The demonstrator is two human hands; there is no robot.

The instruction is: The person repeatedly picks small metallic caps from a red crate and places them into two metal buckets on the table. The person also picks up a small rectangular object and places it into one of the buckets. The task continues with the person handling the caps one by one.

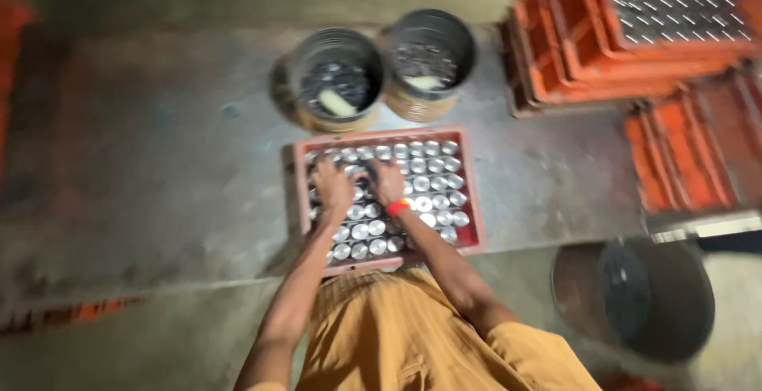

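While both hands work, the desk (159, 161) lies dim and blurred. Stacked orange crates (627, 34) crowd its right edge; a grey bin (635, 296) stands lower right. Two tins (337, 81) sit just behind the red tray (468, 192). Left hand (332, 188) and right hand (389, 181) rest on the small metal cups (432, 188), fingers bent; grip cannot be told. Judgement: lift cups straight up; open room lies left.
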